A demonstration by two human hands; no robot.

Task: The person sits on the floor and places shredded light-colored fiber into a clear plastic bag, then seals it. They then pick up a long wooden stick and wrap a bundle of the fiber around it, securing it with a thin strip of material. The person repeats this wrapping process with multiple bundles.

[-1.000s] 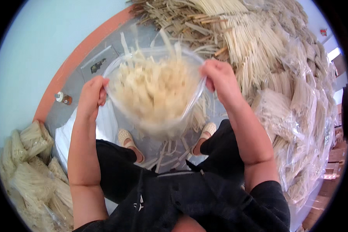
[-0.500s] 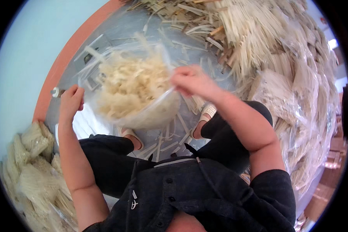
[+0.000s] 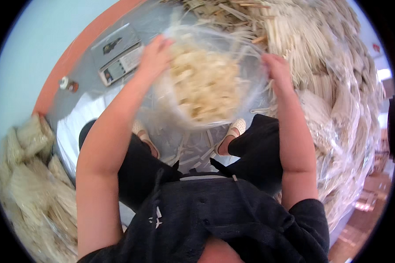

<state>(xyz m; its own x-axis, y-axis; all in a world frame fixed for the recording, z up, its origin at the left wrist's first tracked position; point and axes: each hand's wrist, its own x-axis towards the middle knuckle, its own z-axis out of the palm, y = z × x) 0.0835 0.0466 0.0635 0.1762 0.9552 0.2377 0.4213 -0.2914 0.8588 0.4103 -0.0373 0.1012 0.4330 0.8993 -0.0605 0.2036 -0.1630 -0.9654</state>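
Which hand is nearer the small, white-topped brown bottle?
Left. The left hand, at the left rim of the clear plastic bag, is right of the bottle; the right hand, at the opposite rim, is much farther right.

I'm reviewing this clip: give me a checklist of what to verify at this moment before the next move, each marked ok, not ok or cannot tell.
1. Right hand gripping the clear plastic bag: ok, fingers closed at the rim's right side.
2. Left hand gripping the rim: cannot tell; it is at the left side, but blurred.
3. Bag mouth open: ok, the pale pieces inside show from above.
4. Every piece below the rim: cannot tell, because of blur.
5. No loose strips between the shoes: not ok, several lie there.
6. Small bottle apart from the bag: ok, well to its left.
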